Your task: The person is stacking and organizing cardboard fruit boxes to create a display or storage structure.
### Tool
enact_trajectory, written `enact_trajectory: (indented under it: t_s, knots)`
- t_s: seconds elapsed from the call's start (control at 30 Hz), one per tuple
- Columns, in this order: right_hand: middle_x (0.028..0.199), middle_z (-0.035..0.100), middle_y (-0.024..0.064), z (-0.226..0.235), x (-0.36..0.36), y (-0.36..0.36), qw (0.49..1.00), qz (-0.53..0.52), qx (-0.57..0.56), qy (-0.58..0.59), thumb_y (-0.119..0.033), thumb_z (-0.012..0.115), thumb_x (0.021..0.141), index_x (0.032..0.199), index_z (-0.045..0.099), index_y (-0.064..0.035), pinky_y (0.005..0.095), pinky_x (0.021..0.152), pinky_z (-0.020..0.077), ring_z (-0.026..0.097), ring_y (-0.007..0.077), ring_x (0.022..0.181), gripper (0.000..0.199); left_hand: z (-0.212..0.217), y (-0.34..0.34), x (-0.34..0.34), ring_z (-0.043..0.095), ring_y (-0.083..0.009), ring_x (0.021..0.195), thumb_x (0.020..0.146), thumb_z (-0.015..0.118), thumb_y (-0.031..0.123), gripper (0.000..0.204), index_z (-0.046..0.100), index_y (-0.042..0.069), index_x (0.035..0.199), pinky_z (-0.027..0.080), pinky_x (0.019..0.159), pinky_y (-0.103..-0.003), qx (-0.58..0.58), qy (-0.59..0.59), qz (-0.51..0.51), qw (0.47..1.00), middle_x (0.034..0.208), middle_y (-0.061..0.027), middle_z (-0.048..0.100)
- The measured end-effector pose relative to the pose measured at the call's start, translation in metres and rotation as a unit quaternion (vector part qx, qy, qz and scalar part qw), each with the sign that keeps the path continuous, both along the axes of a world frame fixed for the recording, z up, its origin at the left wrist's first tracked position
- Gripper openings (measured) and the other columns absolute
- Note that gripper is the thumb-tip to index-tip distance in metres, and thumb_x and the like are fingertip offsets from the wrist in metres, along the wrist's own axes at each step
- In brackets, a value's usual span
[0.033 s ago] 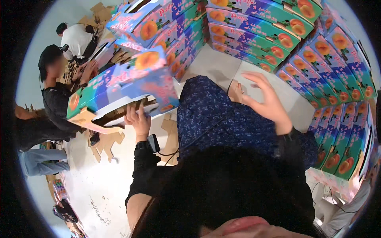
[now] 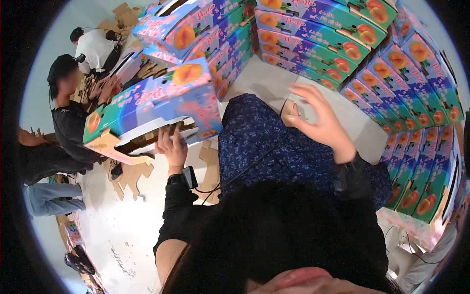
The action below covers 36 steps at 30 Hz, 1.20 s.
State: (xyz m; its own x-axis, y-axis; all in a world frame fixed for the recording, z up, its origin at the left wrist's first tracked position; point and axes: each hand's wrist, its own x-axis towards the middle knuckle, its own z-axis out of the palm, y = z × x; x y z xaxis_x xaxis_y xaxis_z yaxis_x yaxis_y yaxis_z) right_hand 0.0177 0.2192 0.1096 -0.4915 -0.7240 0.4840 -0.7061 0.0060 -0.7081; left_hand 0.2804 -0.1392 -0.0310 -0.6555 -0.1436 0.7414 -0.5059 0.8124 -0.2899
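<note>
Left of centre in the frame, a long, multicoloured printed cardboard box (image 2: pixel 164 104) is held by the left hand (image 2: pixel 171 147), whose fingers are bent into the long opening on the side toward the lower edge; how much of the weight is borne by this hand cannot be told. Right of centre, the right hand (image 2: pixel 319 120) is spread wide, thumb well apart from the fingers, near a dark blue patterned cloth (image 2: pixel 259 142), and nothing is seen in it. A light load is to be expected, since thin walls and a largely hollow inside are suggested through the opening, though its depth is hidden. The panels are judged stiff along the folds but easily creased at the cut edges, and the smooth printed surface may prove slightly slippery. A firm hold is best taken on the folded long edges, or with both ends spanned by the palms, rather than on the thin lip of the opening alone. The box is seen tilted, its left end lower in the frame. Green is printed toward that end, a blue-violet band across the middle and pale pink toward the right, with orange fruit pictured near both ends; plain tan card is shown at the lower left corner.
</note>
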Motion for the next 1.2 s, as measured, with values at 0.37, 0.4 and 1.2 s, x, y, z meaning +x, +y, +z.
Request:
enact_trajectory:
  t_s: [0.37, 0.4, 1.2]
  knots:
    - [0.118, 0.057, 0.0187, 0.035, -0.005, -0.214, 0.978, 0.182, -0.032, 0.093, -0.058, 0.079, 0.054, 0.115, 0.059, -0.0015, 0.0389, 0.093, 0.0430, 0.053, 0.0334, 0.110, 0.085, -0.009, 0.008, 0.002, 0.037, -0.0269, 0.127, 0.072, 0.060, 0.008, 0.058, 0.051, 0.022, 0.127, 0.009, 0.107, -0.048, 0.054, 0.010, -0.009, 0.998, 0.127, -0.0048, 0.045]
    - [0.115, 0.058, 0.0186, 0.031, -0.003, -0.221, 0.970, 0.165, -0.043, 0.171, -0.060, 0.078, 0.052, 0.116, 0.057, -0.0003, 0.0395, 0.092, 0.0435, 0.052, 0.0343, 0.109, 0.090, -0.010, 0.008, 0.006, 0.037, -0.0271, 0.127, 0.071, 0.061, 0.008, 0.057, 0.051, 0.022, 0.126, 0.009, 0.107, -0.048, 0.062, 0.004, -0.012, 0.998, 0.127, -0.0051, 0.046]
    - [0.127, 0.044, 0.0182, -0.066, -0.010, -0.064, 0.982, 0.101, 0.141, -0.080, -0.031, 0.087, 0.055, 0.134, 0.030, -0.0004, 0.0367, 0.099, 0.0366, 0.045, 0.0308, 0.120, 0.101, 0.011, 0.027, -0.005, 0.037, -0.0301, 0.128, 0.093, 0.049, 0.026, 0.058, 0.026, 0.002, 0.140, 0.028, 0.108, -0.044, 0.654, 0.098, -0.085, 0.746, 0.139, -0.0163, 0.036]
